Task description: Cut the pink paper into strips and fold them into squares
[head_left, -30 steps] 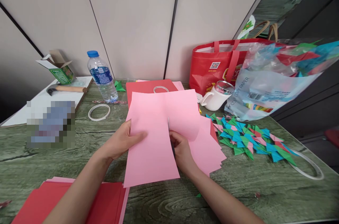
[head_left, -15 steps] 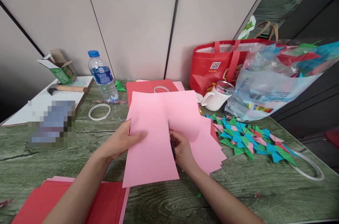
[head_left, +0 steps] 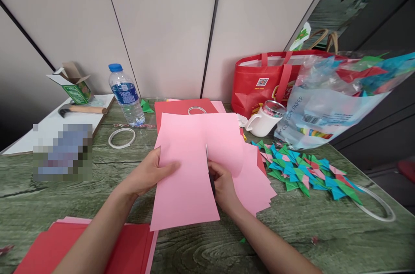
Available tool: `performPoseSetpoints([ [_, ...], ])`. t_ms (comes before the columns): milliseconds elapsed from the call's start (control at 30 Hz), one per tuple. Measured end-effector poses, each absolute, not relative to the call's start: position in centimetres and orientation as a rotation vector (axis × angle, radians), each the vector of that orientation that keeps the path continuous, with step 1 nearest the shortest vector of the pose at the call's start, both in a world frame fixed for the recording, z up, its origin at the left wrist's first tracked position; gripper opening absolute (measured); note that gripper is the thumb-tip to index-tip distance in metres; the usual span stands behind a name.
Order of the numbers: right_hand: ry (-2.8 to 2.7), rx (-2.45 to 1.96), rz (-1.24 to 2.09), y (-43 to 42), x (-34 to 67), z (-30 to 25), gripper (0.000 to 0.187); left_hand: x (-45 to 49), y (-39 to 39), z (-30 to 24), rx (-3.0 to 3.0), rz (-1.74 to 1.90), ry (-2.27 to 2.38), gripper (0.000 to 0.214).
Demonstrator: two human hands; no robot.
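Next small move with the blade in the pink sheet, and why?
Probably push the blade farther up the pink sheet: the right hand has it partway along the midline, the sheet's top looks uncut, and the left hand pinches the left edge steady.

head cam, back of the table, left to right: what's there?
Green-and-white carton → hammer → water bottle → green folded piece → red paper sheet → white mug → clear plastic bag.
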State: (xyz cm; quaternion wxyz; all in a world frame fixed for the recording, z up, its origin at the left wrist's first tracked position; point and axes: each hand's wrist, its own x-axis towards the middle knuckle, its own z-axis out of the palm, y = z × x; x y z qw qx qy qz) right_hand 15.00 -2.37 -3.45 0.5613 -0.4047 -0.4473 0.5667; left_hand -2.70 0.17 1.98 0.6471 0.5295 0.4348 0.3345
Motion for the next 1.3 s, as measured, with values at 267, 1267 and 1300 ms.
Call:
performPoseSetpoints([
  [267, -1.035, -1.0, 1.3, -2.4, 14.9, -3.3, 0.014, -2.8, 0.2, 1.7, 1.182, 0.773, 0.967, 0.031],
  [1267, -1.185, -0.889, 1.235, -2.1, 15.3, -4.3, 0.028, -2.5, 0.7, 1.0, 1.378, 0.75, 1.18, 0.033],
  [1300, -1.171, -0.885, 1.237, -2.1, 15.3, -4.3, 0.028, -2.5, 0.7, 1.0, 1.381, 0.749, 1.179, 0.033],
])
